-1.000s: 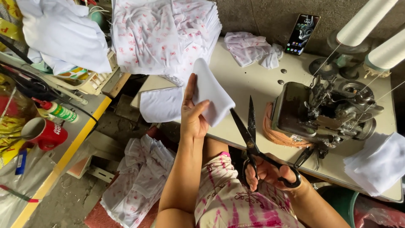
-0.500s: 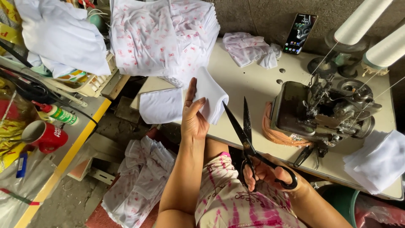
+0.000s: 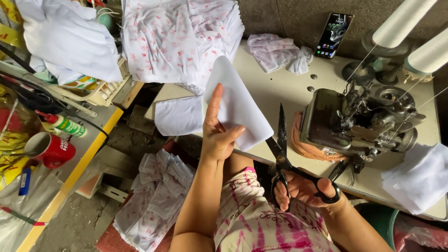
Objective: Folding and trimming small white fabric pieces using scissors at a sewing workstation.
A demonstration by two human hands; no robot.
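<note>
A plain white cloth piece (image 3: pixel 238 109), folded to a rounded point, stands upright above the table (image 3: pixel 284 88) edge. The left hand (image 3: pixel 218 135) pinches its lower side, thumb across it. The right hand (image 3: pixel 303 189) grips black scissors (image 3: pixel 284 156), blades parted at the cloth's corner. A sewing machine (image 3: pixel 354 123) sits just beyond the right hand.

A small garment-sewing workshop, seen from above. An industrial overlock sewing machine (image 3: pixel 357 123) sits on a worn cream worktable (image 3: pixel 284 88), fed by threads from two large white thread cones (image 3: pixel 415 35) at the back. Stacks of printed white fabric pieces (image 3: pixel 182 39) are piled on the table, more cut cloth (image 3: pixel 154 200) lies heaped on the rough concrete floor — and a cluttered yellow-edged side bench (image 3: pixel 70 182) stands to the left.
</note>
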